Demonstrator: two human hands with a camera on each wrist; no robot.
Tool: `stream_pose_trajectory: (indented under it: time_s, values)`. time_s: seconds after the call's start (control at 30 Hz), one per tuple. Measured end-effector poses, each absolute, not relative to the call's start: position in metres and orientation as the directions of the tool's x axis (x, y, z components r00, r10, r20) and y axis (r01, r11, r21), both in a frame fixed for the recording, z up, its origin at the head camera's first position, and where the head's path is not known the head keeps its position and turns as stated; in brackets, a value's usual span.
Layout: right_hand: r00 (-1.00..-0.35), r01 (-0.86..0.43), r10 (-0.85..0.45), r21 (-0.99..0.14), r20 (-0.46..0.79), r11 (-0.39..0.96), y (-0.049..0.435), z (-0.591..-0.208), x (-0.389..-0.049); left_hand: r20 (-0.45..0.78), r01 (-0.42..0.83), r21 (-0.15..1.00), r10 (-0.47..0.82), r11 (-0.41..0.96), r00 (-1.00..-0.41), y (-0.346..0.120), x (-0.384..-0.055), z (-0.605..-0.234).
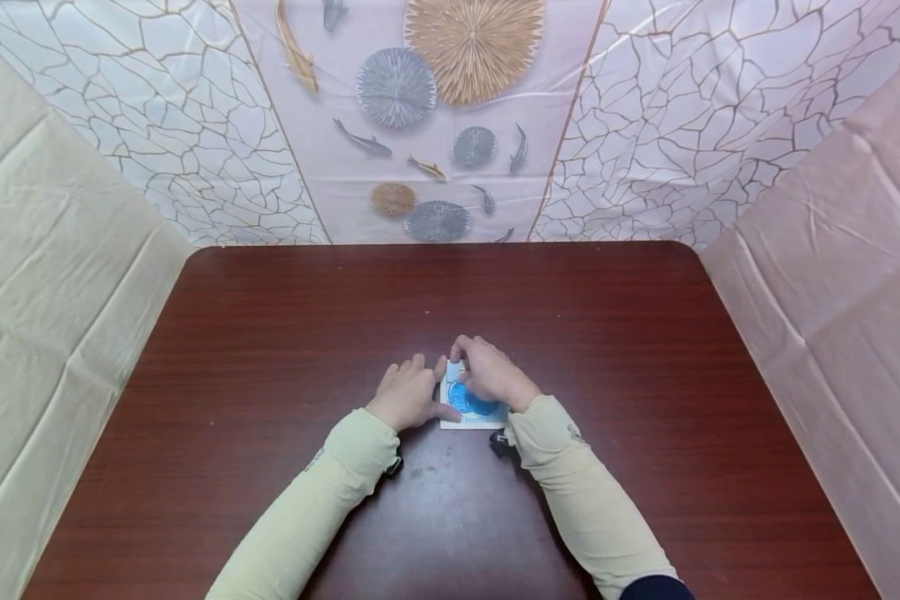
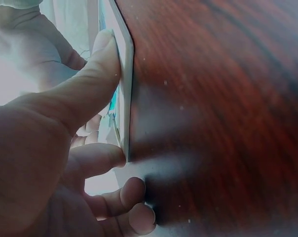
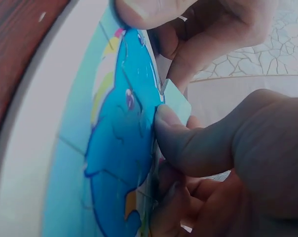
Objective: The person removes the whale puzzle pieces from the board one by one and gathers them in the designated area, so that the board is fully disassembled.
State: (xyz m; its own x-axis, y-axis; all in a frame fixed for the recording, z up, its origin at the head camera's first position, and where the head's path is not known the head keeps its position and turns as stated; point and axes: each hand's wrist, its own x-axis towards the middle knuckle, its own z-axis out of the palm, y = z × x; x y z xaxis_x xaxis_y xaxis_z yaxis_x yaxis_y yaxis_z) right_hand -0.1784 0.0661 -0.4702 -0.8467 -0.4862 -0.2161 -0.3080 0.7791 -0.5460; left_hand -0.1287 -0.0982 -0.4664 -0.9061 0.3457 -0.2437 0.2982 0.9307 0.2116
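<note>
A small jigsaw puzzle board [image 1: 474, 425] with a white border lies flat on the table; its picture is a blue dolphin [image 3: 122, 123] on a pale blue ground. My left hand [image 1: 407, 395] holds the board's left side, thumb [image 2: 102, 57] pressed on the top and index fingertip at a corner. The other left fingers rest beside it. My right hand [image 1: 490, 375] is over the board's far part, pinching a pale blue puzzle piece [image 3: 177, 100] that stands tilted up from the picture. Part of the picture is hidden under the right hand.
The dark red-brown table [image 1: 270, 325] spreads around the board on all sides. A patterned curtain [image 1: 435, 150] hangs behind its far edge, and pale cloth walls [image 1: 817, 292] stand at both sides. Black wrist devices [image 1: 501, 443] sit beneath the sleeves.
</note>
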Motion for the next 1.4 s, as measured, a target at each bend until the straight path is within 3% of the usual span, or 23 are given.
stream_pose_trajectory:
  time_s: [0.6,1.03,1.4]
  values:
    - [-0.863,-0.27,-0.484,-0.677,-0.146,0.685,0.073,-0.472,-0.173,-0.244,0.296,0.223,0.347,0.929,-0.906,-0.098,-0.129,-0.467]
    - [-0.871,-0.248,-0.465,-0.677,-0.157,0.693,0.075,-0.475,-0.173,-0.249,0.291,0.226,0.344,0.93,-0.906,-0.097,-0.129,-0.467]
    - [-0.862,-0.221,-0.487,-0.76,-0.141,0.612,0.079,-0.473,-0.172,-0.245,0.291,0.23,0.345,0.929,-0.906,-0.097,-0.129,-0.467]
